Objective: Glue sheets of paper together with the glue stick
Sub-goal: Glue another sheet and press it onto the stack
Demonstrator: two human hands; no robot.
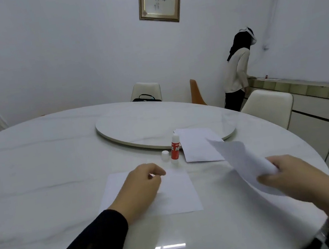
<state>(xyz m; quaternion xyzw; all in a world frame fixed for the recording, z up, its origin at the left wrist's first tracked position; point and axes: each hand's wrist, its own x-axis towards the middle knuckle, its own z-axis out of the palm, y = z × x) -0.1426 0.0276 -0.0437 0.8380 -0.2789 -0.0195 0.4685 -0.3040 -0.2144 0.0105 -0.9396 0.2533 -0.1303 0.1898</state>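
One sheet [249, 162] lifted in right hand [292, 177]; left hand [141, 188] over flat sheet [176, 193].

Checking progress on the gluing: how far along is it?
Done: glue stick stands uncapped, cap beside it. In hand: right hand holds a sheet aloft; left hand rests on the flat sheet. Left: joining them; whether glue is applied cannot be seen.

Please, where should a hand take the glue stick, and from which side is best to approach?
Grip the glue stick around its red body, fingers on opposite sides. It stands upright and uncapped, so avoid the white top, which probably has exposed glue. Come from the left with the left hand, which is free and close; the cap stands on that side, so reach over it. The right hand holds a sheet.
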